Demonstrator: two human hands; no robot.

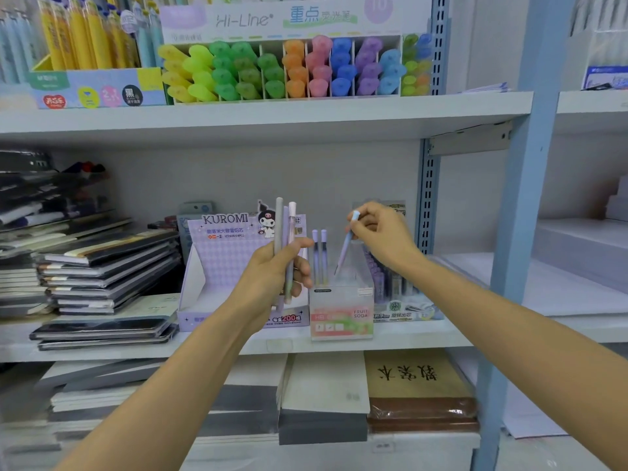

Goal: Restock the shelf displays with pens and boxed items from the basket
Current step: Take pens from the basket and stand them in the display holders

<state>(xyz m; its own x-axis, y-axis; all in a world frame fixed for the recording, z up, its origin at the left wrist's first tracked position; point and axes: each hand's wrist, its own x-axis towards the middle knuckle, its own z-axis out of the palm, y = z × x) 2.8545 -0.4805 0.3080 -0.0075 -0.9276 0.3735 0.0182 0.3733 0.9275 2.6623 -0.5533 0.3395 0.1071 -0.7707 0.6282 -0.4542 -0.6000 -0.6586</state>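
A grey shelving unit with pale blue uprights fills the view, and a person's two bare arms reach in from below. The upper shelf carries a wide highlighter display with tubes sorted by colour. On the middle shelf, two stacks of dark notebooks crowd the left end. A lilac Kuromi display box stands just beside them, its left half open and hollow. A clear pen box touches its right side and sits near the shelf's front edge. A narrow bare strip of board runs in front of both boxes.

Inside the clear box, two lilac-capped pens stand upright against the left wall. The rest of the box, to their right, is open.

The left hand is in front of the Kuromi box, fingers curled round a bundle of pens held upright. Three can be counted. The right hand hovers above the clear box, thumb and fingertips pinching one blue-capped pen near its top. That pen tilts, tip down and inside the box's open part, apart from the two standing pens.
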